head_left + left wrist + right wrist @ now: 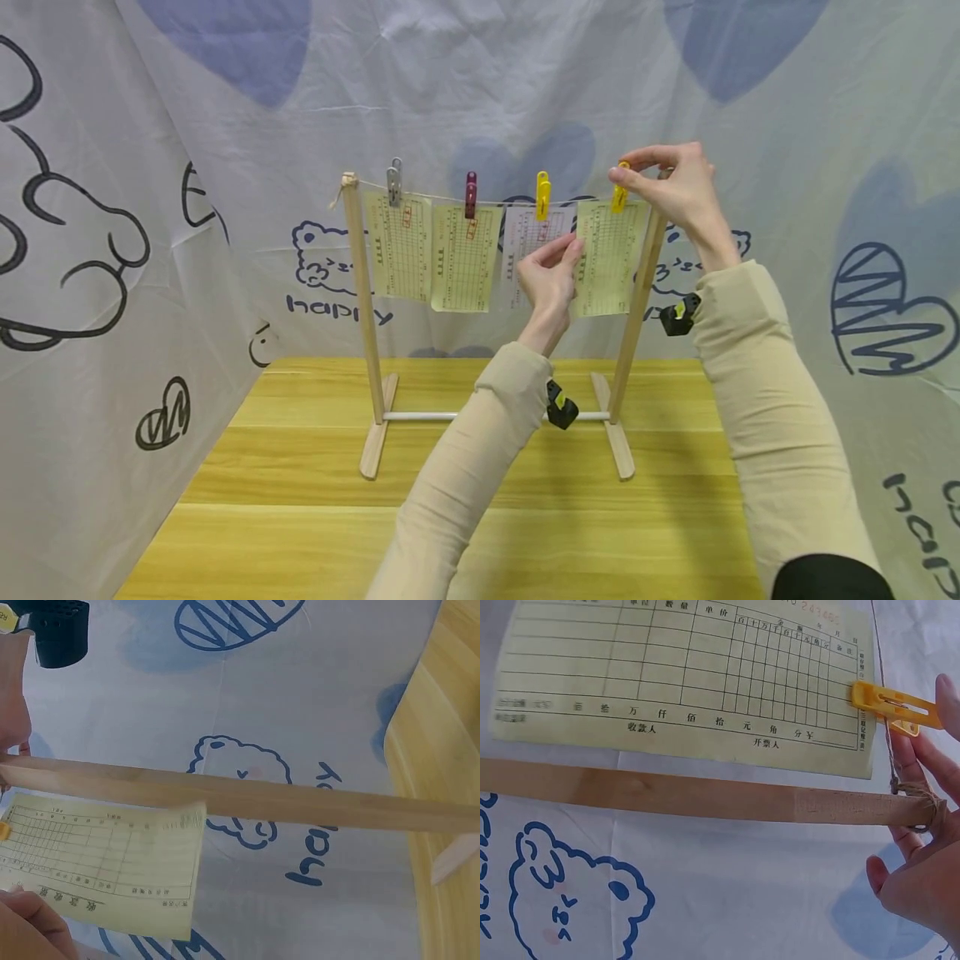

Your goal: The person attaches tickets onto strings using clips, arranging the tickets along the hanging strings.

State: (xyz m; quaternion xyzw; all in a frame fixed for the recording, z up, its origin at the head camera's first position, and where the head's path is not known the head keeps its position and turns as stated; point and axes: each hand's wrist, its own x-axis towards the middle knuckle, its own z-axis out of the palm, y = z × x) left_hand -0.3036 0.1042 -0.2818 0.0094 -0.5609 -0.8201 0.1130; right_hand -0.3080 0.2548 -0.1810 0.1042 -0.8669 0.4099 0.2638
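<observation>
My right hand [678, 185] is up at the right end of the string, its thumb and fingers pinching the handles of a yellow clothespin [892, 701]. The clothespin's jaws overlap the top edge of a pale yellow receipt slip [611, 262], which hangs beside the right post. My left hand [551, 275] pinches that slip's left edge; in the left wrist view its fingers [34, 915] lie over the slip's edge. Just left, a whitish slip [517, 242] hangs under another yellow clothespin [543, 196], partly hidden by my left hand.
Two more yellow slips hang at left, under a grey clothespin [393, 185] and a dark red clothespin [471, 195]. The string runs between the wooden posts [363, 308] of a stand with a white crossbar [420, 416]. It stands on a wood-grain table [300, 467] before a printed curtain [420, 67].
</observation>
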